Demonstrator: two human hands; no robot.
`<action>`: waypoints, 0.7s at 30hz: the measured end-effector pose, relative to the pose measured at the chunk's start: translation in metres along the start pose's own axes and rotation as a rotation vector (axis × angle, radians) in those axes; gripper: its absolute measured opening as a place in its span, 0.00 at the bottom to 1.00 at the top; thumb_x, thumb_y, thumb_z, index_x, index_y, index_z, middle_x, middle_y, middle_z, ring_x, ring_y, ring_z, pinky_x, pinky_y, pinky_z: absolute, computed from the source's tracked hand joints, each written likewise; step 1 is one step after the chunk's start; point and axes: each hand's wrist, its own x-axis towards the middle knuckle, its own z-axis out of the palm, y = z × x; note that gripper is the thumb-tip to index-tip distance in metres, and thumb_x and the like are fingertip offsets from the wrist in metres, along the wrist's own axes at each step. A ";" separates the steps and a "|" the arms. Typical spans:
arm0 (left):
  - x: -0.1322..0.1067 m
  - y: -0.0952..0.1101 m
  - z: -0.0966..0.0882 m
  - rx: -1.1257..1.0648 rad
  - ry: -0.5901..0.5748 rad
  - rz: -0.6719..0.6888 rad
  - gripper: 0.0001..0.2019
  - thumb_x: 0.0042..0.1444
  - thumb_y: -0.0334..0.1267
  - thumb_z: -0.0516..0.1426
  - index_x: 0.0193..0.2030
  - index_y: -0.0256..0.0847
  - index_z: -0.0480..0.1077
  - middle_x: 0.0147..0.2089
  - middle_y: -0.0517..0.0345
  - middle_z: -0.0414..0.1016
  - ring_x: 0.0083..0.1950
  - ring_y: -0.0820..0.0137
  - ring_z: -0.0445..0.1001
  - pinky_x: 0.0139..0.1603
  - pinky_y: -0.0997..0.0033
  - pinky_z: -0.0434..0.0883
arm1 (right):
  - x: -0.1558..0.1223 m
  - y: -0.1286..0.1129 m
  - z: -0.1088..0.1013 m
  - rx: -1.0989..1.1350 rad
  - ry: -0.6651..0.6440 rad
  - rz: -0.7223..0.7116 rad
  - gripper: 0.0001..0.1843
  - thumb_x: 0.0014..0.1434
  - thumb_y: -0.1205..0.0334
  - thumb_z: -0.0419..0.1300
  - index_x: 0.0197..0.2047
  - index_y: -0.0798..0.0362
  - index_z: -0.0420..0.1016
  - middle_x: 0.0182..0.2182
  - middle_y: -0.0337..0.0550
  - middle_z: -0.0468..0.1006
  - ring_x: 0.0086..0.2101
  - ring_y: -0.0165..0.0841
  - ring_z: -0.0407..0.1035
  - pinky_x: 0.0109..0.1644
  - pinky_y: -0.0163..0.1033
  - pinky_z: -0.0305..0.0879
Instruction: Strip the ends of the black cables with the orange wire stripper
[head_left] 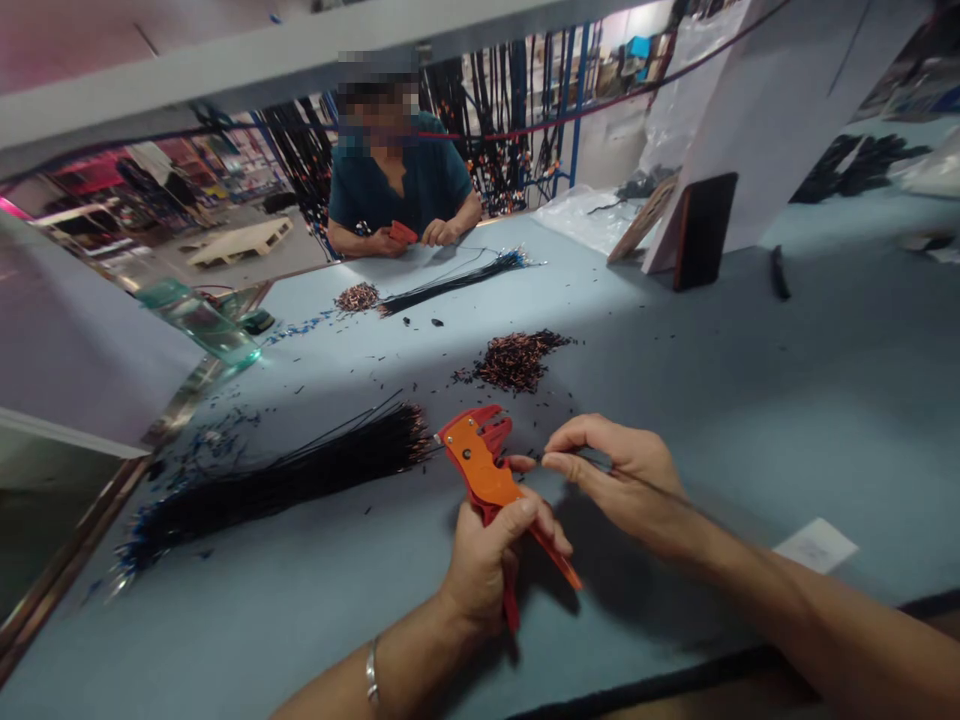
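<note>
My left hand (491, 560) is wrapped round the handles of an orange wire stripper (480, 465), whose red jaws point up and away from me. My right hand (619, 475) pinches a thin black wire (667, 487) between thumb and forefinger, its end held just right of the stripper's jaws. The wire trails back along my right forearm. A thick bundle of black wires (277, 480) lies on the blue table (750, 400) to the left of the stripper.
A pile of copper and black trimmings (517, 360) lies beyond my hands. Across the table a person in a dark shirt (401, 185) holds a red tool beside another wire bundle (450, 285) and a small scrap pile (358, 296). A white paper slip (815, 545) sits right.
</note>
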 end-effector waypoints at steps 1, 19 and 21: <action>0.000 0.001 0.000 -0.035 0.009 0.007 0.15 0.49 0.43 0.64 0.39 0.35 0.70 0.23 0.60 0.72 0.26 0.66 0.74 0.30 0.64 0.74 | 0.000 0.000 -0.001 0.059 -0.006 0.081 0.06 0.59 0.62 0.63 0.30 0.50 0.76 0.24 0.36 0.78 0.25 0.29 0.71 0.28 0.33 0.66; -0.006 -0.012 -0.008 -0.038 -0.348 -0.025 0.17 0.54 0.38 0.62 0.47 0.35 0.64 0.28 0.59 0.75 0.29 0.66 0.78 0.34 0.63 0.75 | 0.007 0.010 -0.001 0.699 0.061 0.416 0.05 0.52 0.60 0.68 0.29 0.52 0.78 0.25 0.37 0.77 0.28 0.28 0.71 0.33 0.33 0.70; -0.006 -0.013 -0.009 -0.043 -0.362 -0.022 0.17 0.54 0.38 0.62 0.47 0.35 0.64 0.27 0.59 0.74 0.29 0.66 0.78 0.33 0.63 0.75 | 0.007 0.011 0.000 0.742 0.086 0.454 0.06 0.51 0.59 0.69 0.29 0.51 0.78 0.26 0.37 0.77 0.29 0.28 0.71 0.35 0.33 0.69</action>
